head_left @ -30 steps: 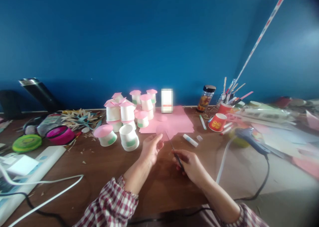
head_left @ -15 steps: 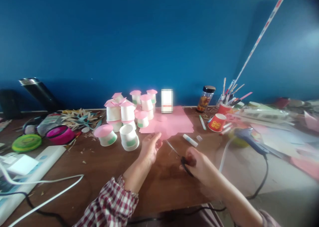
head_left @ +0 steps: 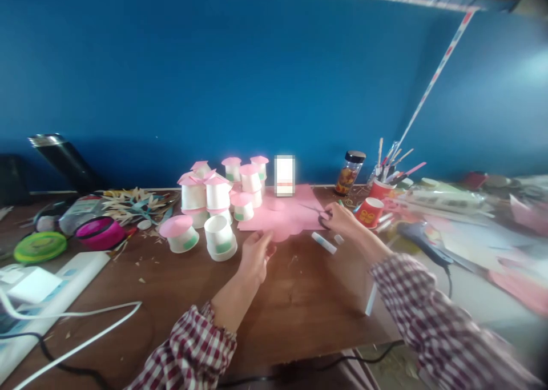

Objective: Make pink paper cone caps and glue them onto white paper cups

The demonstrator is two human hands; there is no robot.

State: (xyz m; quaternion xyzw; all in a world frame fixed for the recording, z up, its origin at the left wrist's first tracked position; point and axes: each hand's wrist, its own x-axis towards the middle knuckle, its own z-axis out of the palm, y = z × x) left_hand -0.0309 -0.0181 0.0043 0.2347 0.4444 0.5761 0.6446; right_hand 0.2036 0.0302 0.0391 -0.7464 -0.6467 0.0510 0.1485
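My left hand (head_left: 256, 254) is closed, its thumb and fingers pinching the edge of a rounded pink paper piece (head_left: 283, 232) over the table. My right hand (head_left: 342, 221) grips the scissors (head_left: 323, 221) by their dark handles; the blades point left above a larger sheet of pink paper (head_left: 306, 207) lying on the table. To the left of my left hand stand two stacked white paper cups (head_left: 219, 236) and a short cup with a pink paper top (head_left: 177, 228). Behind them are several white cups with pink paper tops (head_left: 217, 191). A glue stick (head_left: 324, 242) lies below the scissors.
Red paper cups (head_left: 369, 212) stand at the right, one holding brushes and sticks. A lidded jar (head_left: 351, 173) is by the wall. A glue gun (head_left: 423, 242) lies farther right. A white power strip (head_left: 81, 270) with cables and a pink round container (head_left: 103, 232) are at the left.
My right hand has moved forward with the scissors, from near the front of the table to above the pink sheet's right side. My left hand stays nearly in place, holding the pink piece.
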